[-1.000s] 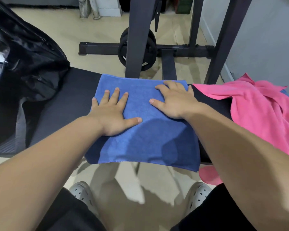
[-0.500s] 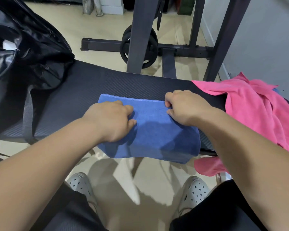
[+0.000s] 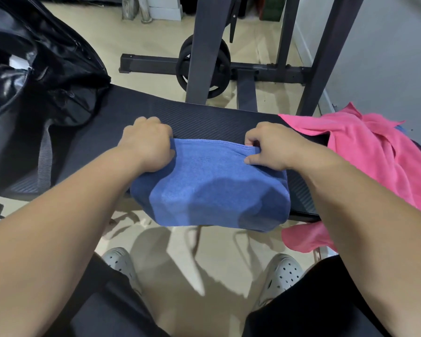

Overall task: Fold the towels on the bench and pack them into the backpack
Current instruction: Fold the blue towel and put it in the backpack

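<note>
Folding step in hand: left hand (image 3: 147, 145) and right hand (image 3: 270, 145) each pinch a far corner of the blue towel (image 3: 216, 186), draped over the desk (image 3: 204, 122) near edge; next move likely needs both corners drawn over level.

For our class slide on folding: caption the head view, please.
Left hand and right hand grip the blue towel on the bench beside a pink towel.

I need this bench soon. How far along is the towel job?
Done: the blue terry towel looks folded over at least once. In hand: the left hand and right hand grip its far edge. To do: the crumpled pink towel lies unfolded on the black padded bench; neither is in the black backpack.
</note>
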{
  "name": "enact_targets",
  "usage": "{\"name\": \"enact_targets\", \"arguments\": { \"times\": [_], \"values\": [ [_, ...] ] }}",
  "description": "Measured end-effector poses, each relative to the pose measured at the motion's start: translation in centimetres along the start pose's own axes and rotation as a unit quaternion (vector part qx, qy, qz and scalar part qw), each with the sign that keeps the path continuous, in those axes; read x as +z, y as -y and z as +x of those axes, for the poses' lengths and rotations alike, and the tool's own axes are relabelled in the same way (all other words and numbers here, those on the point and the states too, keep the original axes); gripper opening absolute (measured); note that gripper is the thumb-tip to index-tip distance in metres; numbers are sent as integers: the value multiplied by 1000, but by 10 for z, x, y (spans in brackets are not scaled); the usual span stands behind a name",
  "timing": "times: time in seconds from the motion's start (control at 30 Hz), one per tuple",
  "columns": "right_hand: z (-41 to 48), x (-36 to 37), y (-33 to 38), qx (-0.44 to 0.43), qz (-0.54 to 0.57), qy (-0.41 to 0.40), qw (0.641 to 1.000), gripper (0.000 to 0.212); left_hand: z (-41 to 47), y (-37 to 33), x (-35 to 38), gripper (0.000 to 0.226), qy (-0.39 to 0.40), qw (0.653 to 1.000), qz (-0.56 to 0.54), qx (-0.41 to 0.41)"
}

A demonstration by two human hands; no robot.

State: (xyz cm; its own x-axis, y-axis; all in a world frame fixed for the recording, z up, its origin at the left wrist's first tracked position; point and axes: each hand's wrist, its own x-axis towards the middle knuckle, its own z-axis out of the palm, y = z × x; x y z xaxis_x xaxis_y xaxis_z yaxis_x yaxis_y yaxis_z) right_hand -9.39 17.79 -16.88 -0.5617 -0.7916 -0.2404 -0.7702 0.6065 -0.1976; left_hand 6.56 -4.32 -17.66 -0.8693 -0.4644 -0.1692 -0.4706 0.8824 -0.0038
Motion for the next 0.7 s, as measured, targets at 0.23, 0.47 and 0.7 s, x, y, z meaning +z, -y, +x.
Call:
{"name": "enact_targets", "arguments": {
  "times": [0.23, 0.47, 0.7],
  "values": [
    [19, -8, -13, -3, 11, 18, 1000, 24, 20, 3, -8, 20, -40, 999, -7, 2],
    [62, -18, -20, 69, -66, -108, 990, 7, 72, -8, -36, 15, -106, 991, 66, 57],
    [63, -55, -22, 63, -106, -298, 947, 6, 87, 3, -64, 14, -248, 966, 4, 76]
  ]
}}
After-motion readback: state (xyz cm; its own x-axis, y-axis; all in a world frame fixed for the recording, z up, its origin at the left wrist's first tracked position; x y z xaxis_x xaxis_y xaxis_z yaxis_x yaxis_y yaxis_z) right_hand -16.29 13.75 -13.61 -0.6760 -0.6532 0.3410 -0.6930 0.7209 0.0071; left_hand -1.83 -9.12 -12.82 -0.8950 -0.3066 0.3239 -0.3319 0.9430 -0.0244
